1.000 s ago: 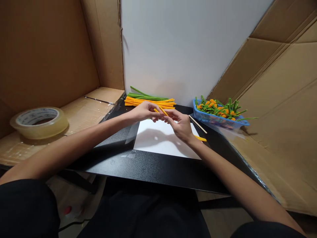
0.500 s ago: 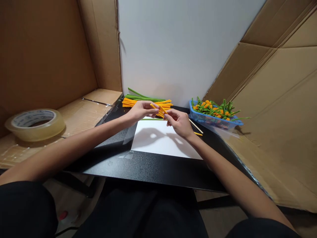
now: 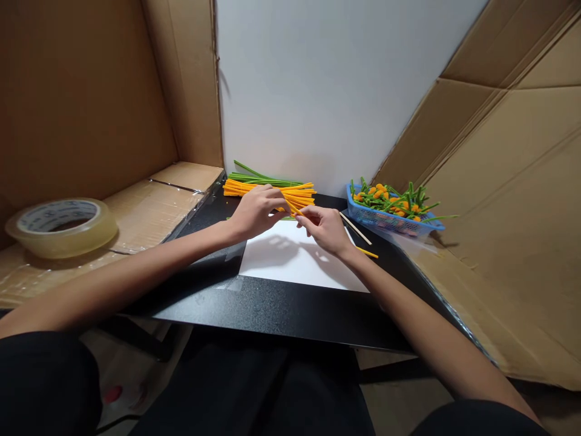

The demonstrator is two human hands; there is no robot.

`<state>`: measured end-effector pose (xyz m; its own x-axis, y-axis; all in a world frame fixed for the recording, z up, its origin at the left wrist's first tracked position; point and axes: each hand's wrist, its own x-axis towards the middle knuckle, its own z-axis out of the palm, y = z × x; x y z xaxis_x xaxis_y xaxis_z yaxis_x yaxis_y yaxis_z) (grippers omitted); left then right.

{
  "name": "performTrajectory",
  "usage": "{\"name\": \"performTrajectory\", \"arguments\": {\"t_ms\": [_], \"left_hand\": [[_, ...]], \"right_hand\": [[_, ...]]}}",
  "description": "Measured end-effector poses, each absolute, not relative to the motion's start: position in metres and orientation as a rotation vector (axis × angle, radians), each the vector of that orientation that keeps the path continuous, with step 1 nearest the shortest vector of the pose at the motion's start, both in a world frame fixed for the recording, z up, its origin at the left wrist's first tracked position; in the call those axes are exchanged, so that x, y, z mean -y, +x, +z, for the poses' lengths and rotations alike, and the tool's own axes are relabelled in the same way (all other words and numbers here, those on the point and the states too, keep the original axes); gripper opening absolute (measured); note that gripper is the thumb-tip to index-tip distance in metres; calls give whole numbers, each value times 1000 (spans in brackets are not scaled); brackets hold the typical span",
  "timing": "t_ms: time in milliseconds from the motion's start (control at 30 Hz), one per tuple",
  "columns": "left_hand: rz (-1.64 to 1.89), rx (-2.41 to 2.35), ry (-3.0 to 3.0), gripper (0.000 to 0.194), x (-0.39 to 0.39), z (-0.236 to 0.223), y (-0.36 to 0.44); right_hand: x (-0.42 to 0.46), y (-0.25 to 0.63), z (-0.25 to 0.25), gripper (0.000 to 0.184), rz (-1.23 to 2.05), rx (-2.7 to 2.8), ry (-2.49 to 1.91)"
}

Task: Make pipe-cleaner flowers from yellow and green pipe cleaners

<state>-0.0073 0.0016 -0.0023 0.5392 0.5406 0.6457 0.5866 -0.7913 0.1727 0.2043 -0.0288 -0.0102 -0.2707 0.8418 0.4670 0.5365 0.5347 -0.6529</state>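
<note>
Over the white paper (image 3: pixel 290 269), my left hand (image 3: pixel 259 212) and my right hand (image 3: pixel 325 230) meet, both closed with thumb and fingers pinched. Between the fingertips runs a fuzzy orange pipe cleaner (image 3: pixel 295 211), gripped from both sides. Past my right wrist an orange end (image 3: pixel 367 252) sticks out; I cannot tell whether it belongs to the held piece. Just behind the hands lie a bundle of orange pipe cleaners (image 3: pixel 235 188) and, farther back, green pipe cleaners (image 3: pixel 265 180). My left hand covers part of the orange bundle.
A blue basket (image 3: pixel 385 218) holding green stems with orange tufts stands at the right. A pale thin stick (image 3: pixel 356 229) lies before it. On the cardboard at left rests a roll of clear tape (image 3: pixel 68 247). Cardboard walls (image 3: pixel 512 212) flank the black table (image 3: pixel 272 309).
My left hand has rolled over, its back now facing up more. The orange ends that crossed upward between my fingers no longer stand up. The orange end by my right wrist has shifted slightly right.
</note>
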Motion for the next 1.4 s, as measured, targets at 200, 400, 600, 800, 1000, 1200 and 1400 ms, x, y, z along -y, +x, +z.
{"name": "performTrajectory", "arguments": {"t_ms": [200, 400, 600, 800, 1000, 1200, 1400], "left_hand": [[-1374, 1230, -2674, 18, -25, 12, -31], [-761, 1783, -2379, 8, -55, 28, -90], [-713, 1525, -2877, 41, -59, 8, -72], [-2409, 1259, -3305, 45, -33, -11, -9], [-2794, 1376, -3131, 44, -17, -14, -1], [-3159, 1123, -2638, 40, -32, 3, -9], [-2711, 54, -1741, 35, -37, 80, -48]], "right_hand": [[20, 215, -13, 18, 316, 1967, -1228], [17, 216, -18, 18, 292, 2027, -1249], [21, 210, -21, 20, 348, 1987, -1154], [26, 202, -21, 28, 597, 1821, -1010], [27, 197, -22, 27, 645, 1796, -934], [27, 206, -16, 19, 88, 1818, -879], [31, 212, -4, 29, -144, 1800, -823]]}}
